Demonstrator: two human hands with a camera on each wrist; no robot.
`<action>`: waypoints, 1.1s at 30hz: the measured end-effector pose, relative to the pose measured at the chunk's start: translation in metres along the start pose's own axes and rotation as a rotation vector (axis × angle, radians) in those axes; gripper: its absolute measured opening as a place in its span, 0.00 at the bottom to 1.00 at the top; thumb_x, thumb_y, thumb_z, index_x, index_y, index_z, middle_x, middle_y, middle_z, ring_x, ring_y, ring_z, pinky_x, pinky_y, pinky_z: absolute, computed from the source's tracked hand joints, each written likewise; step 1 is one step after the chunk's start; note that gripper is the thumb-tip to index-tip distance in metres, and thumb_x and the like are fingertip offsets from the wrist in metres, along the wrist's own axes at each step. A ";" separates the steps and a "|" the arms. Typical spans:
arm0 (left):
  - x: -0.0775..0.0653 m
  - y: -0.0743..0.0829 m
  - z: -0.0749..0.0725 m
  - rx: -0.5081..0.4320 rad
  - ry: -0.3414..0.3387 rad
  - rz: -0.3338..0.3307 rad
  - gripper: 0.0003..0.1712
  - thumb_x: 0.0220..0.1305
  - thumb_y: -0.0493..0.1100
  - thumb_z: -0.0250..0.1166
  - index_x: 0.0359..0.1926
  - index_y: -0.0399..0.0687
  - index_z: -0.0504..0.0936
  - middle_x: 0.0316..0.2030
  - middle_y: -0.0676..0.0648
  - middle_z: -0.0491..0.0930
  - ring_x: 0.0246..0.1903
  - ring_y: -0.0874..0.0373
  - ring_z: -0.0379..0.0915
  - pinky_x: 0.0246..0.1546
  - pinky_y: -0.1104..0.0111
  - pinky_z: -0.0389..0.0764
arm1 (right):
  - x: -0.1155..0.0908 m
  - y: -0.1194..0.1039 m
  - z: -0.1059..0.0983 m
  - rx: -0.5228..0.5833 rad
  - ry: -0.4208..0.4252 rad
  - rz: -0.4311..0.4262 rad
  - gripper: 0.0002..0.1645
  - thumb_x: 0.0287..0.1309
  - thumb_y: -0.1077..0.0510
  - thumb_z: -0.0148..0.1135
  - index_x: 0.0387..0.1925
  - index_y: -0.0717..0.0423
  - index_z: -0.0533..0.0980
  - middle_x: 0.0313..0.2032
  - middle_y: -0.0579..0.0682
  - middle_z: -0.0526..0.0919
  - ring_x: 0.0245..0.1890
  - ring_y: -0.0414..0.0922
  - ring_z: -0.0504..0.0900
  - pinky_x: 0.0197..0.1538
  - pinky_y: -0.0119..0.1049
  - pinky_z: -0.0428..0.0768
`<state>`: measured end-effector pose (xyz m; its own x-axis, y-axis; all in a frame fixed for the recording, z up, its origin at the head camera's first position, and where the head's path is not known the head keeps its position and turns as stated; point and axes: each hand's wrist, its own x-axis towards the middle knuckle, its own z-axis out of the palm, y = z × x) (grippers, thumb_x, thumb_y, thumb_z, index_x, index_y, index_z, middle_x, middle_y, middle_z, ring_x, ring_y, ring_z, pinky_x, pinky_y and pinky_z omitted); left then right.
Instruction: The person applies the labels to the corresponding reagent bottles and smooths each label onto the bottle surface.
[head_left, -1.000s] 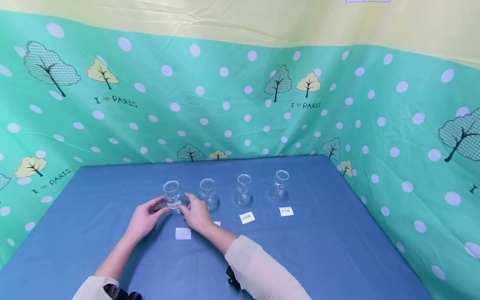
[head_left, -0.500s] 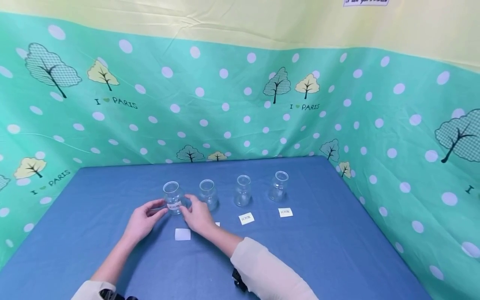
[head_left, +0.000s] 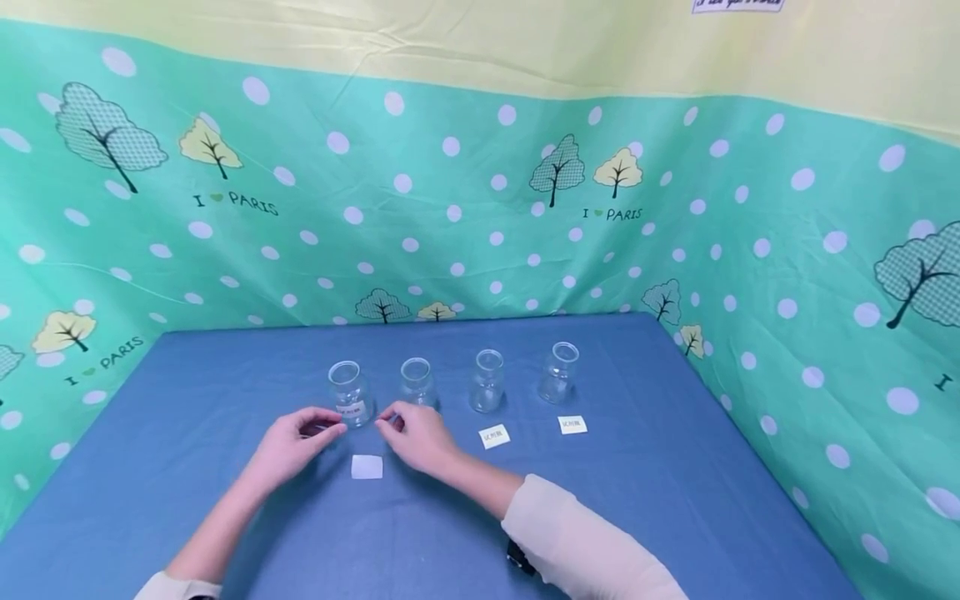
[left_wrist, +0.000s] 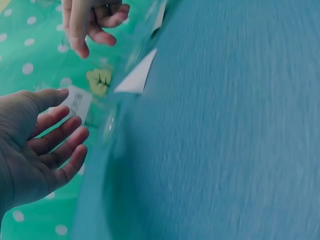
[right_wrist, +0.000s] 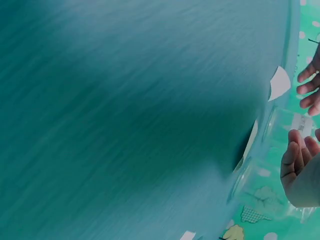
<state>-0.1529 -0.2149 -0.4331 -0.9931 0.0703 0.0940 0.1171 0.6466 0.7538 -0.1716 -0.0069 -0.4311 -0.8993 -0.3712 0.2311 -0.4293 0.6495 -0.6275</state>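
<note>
A clear glass jar [head_left: 347, 385] stands upright at the left end of a row of jars, with a white written label [head_left: 351, 410] on its front. My left hand [head_left: 294, 442] is just left of the jar and holds nothing. In the left wrist view its fingers [left_wrist: 60, 137] are spread and loosely bent, with the thumb by the label. On the jar's other side is my right hand [head_left: 418, 435], fingers loosely bent and nothing visible in them. It covers the lower part of the second glass jar [head_left: 417, 379].
Two more glass jars, one in the middle [head_left: 487, 382] and one at the right [head_left: 558, 373], stand on the blue cloth [head_left: 420, 550]. Paper labels lie before them, one [head_left: 494, 436] and another [head_left: 572, 425]. A blank white paper [head_left: 367, 467] lies between my arms. A patterned curtain [head_left: 450, 208] hangs behind.
Both hands have come off the labelled jar and drawn back slightly toward me. The right hand has also shifted right. The jar stays in place with its label on.
</note>
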 end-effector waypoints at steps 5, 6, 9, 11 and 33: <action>0.000 0.013 0.012 0.020 -0.060 0.040 0.17 0.58 0.47 0.66 0.43 0.40 0.82 0.36 0.46 0.83 0.32 0.63 0.76 0.32 0.74 0.76 | -0.009 0.012 -0.009 -0.024 -0.062 -0.008 0.11 0.60 0.47 0.58 0.37 0.47 0.81 0.26 0.39 0.80 0.24 0.29 0.72 0.30 0.21 0.69; 0.001 0.016 0.015 0.017 -0.078 0.058 0.17 0.57 0.47 0.67 0.43 0.40 0.82 0.36 0.46 0.83 0.33 0.62 0.76 0.33 0.74 0.76 | -0.010 0.015 -0.010 -0.026 -0.069 -0.014 0.11 0.60 0.48 0.58 0.37 0.47 0.81 0.26 0.39 0.80 0.24 0.30 0.72 0.30 0.21 0.69; 0.002 0.023 0.023 0.021 -0.128 0.128 0.17 0.57 0.46 0.67 0.42 0.39 0.82 0.35 0.47 0.83 0.33 0.60 0.77 0.35 0.73 0.78 | -0.015 0.023 -0.017 -0.032 -0.091 -0.024 0.10 0.59 0.48 0.59 0.36 0.47 0.81 0.26 0.39 0.79 0.26 0.32 0.74 0.31 0.21 0.69; 0.003 0.026 0.028 0.033 -0.153 0.162 0.16 0.57 0.46 0.67 0.42 0.40 0.82 0.35 0.48 0.83 0.34 0.59 0.78 0.36 0.71 0.78 | -0.018 0.027 -0.021 -0.034 -0.106 -0.031 0.09 0.58 0.49 0.59 0.35 0.47 0.81 0.28 0.40 0.79 0.29 0.35 0.76 0.33 0.21 0.70; 0.013 0.039 0.069 0.254 -0.243 0.366 0.14 0.50 0.44 0.71 0.38 0.43 0.81 0.34 0.49 0.78 0.32 0.59 0.71 0.34 0.68 0.73 | -0.037 0.057 -0.041 -0.226 -0.210 -0.051 0.15 0.50 0.47 0.67 0.39 0.46 0.80 0.31 0.44 0.76 0.28 0.34 0.70 0.33 0.25 0.69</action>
<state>-0.1616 -0.1368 -0.4472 -0.8641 0.4819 0.1457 0.4821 0.7088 0.5150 -0.1668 0.0711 -0.4451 -0.8493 -0.5211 0.0844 -0.5024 0.7488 -0.4323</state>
